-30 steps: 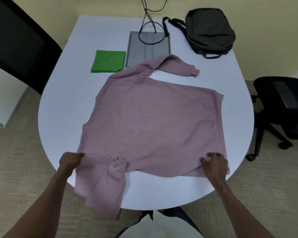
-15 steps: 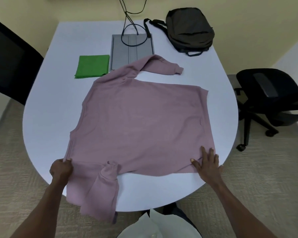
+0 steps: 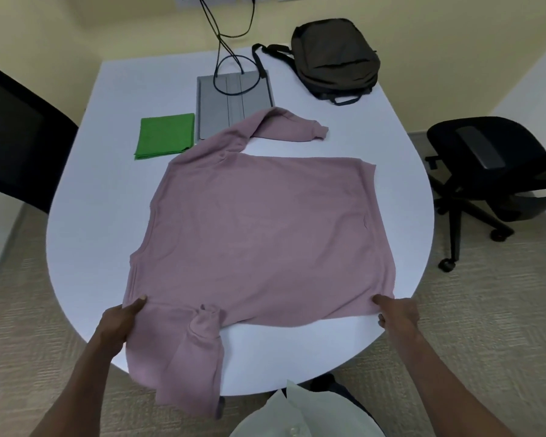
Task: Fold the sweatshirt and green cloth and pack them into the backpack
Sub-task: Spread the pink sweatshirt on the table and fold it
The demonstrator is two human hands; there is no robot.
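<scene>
A: My left hand [image 3: 120, 323] pinches the near left corner of the pink sweatshirt [image 3: 259, 228], thumb on top; my right hand [image 3: 397, 313] pinches the near right corner.

B: Which way does it lie?

A: Flat on the white table [image 3: 76, 222], stretching away from both grips. Beyond it are the folded green cloth [image 3: 164, 135], then the backpack [image 3: 334, 58], nearer my right.

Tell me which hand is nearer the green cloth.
Left. The left hand grips the sweatshirt's near left corner, on the same side of the table as the green cloth. The right hand grips the near right corner, farther across.
</scene>
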